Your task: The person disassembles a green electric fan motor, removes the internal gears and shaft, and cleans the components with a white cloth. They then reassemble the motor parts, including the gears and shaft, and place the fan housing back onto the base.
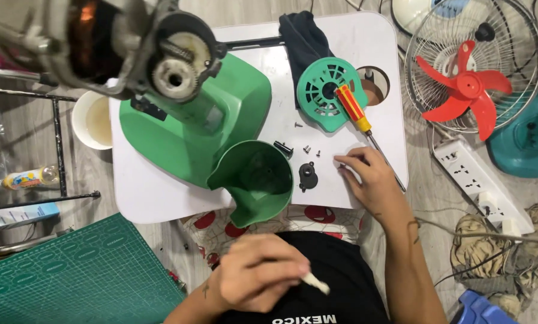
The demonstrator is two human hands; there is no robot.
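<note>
My left hand (pixel 258 273) is low in front of my body, fingers closed on a small white piece (pixel 315 283) that sticks out to the right. My right hand (pixel 368 174) rests palm down on the white table (pixel 161 201), fingertips beside small screws (pixel 308 149) and a black round part (pixel 306 174); it holds nothing. A green fan base (pixel 191 135) with its exposed motor and gear (pixel 176 69) stands on the table's left. A green cup-shaped cover (pixel 254 180) lies at the near edge. A green vented cover (pixel 326 93) lies farther back, with a red-and-yellow screwdriver (pixel 356 111) across it.
A dark cloth (pixel 303 39) lies at the table's back. A fan grille with red blades (pixel 470 78) and a teal base (pixel 527 135) sit on the floor to the right, with a white power strip (pixel 479 180) and cables. A green cutting mat (pixel 77 276) lies lower left, a white bowl (pixel 92 120) left.
</note>
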